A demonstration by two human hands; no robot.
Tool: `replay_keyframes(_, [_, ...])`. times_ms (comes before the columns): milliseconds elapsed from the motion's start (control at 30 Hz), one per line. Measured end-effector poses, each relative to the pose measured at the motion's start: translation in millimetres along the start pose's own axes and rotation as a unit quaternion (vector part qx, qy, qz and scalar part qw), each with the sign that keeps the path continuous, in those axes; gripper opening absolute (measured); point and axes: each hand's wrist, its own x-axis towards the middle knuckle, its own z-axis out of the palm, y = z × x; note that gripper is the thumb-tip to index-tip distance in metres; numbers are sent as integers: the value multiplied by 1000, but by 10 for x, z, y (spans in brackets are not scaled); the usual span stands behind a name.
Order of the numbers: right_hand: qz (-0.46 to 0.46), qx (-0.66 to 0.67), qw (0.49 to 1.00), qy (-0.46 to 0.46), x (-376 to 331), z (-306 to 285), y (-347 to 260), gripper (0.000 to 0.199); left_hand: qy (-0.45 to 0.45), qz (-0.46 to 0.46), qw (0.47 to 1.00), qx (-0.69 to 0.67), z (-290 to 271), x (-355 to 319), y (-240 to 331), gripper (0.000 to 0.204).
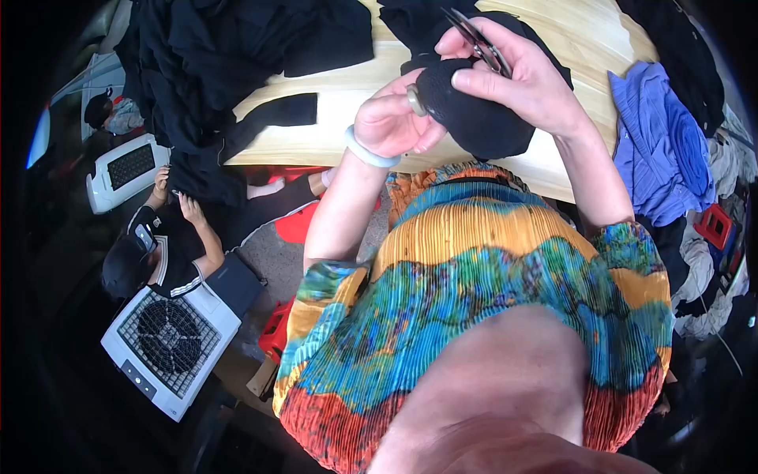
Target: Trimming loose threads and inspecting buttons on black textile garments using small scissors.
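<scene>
A: So, what are the hands doing?

B: The right hand [525, 79] is curled around a small pair of metal snips [478, 39], with thumb and fingers pinching the blades' handles. Its lower fingers also press on a black knitted piece [478, 118], which is bunched between both hands.

A: And the left?

B: The left hand [391, 122] is closed on the near edge of that same black knitted piece, thumb on top. A ring [416, 100] sits on one finger and a pale bangle [367, 152] circles the wrist.

A: Where is the piece held?

B: It is lifted above the near edge of a light wooden table [347, 95], just in front of the person's chest, which is covered by a pleated top [474, 268] in orange, teal and red.

A: What lies further out?

B: A heap of black garments [221, 47] covers the table's far left, and a blue garment [659, 142] lies at its right end. Down on the floor to the left, another person [162, 249] crouches over dark cloth, beside a white box fan [168, 337] lying flat.
</scene>
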Motion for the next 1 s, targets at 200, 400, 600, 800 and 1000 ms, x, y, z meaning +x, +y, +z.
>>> replay_keyframes(200, [64,62,991,104,-32,-43,60,27,160,-12,987,-13,160,-51,0,28])
replay_keyframes(400, [115,53,990,54,-11,-118,183,23,238,-14,971,10,482,66,104,27])
replay_keyframes(600, [34,63,989,131,-27,-116,139,19,302,26,952,-32,624,114,148,28])
replay_keyframes(800, [-74,60,994,50,-72,-91,139,23,310,18,950,-13,619,145,136,28])
replay_keyframes(1000, [-23,41,997,54,-69,-92,90,23,304,8,953,-2,591,131,129,29])
